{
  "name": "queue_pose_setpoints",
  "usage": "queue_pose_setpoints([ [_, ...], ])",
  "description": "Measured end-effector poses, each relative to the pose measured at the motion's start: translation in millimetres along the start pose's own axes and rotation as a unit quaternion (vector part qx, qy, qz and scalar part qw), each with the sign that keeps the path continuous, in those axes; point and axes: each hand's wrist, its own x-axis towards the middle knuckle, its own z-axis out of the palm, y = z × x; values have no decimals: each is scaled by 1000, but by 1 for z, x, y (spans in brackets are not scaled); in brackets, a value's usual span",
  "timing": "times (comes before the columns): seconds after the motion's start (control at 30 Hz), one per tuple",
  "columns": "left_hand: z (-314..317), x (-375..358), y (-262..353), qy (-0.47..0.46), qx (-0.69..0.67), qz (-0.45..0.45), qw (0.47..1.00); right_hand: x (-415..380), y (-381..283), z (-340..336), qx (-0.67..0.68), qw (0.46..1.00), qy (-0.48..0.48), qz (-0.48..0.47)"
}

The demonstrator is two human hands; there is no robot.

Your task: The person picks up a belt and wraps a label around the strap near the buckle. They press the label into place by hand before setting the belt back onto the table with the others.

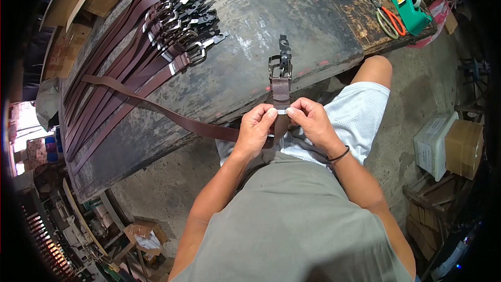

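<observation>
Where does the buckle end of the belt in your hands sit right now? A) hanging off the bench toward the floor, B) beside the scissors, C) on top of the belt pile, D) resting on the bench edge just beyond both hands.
D: the buckle lies on the dark bench just beyond the left hand and right hand, which pinch the brown belt below it.

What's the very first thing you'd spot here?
Both hands, the left hand and right hand, pinch a brown belt at the table's near edge, its buckle lying on the table. A big pile of belts fans across the table's left side, and a green tape dispenser sits far right.
</observation>
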Motion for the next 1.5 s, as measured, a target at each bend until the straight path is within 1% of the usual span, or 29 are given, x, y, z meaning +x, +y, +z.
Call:
queue_pose_setpoints([
  [0.17,6,-1,3,10,-15,-8,1000,2,5,2,8,1000,23,-5],
  [0.23,6,-1,3,21,-16,-10,1000,3,6,2,-15,999,29,0],
  [0.3,2,-1,2,6,-4,-10,1000,4,7,2,-18,999,30,0],
  [0.43,3,-1,2,11,-9,-9,1000,5,7,4,-12,999,35,1],
  [1.07,10,-1,1,58,10,10,998,6,5,5,-11,999,36,-7],
  [1.17,11,-1,2,58,8,7,998,7,5,3,-32,999,29,-11],
  [1.23,11,-1,2,56,1,6,998,8,5,1,-71,997,31,-23],
  [1.5,10,0,-1,63,0,6,998,9,-3,-2,-86,996,12,-13],
])
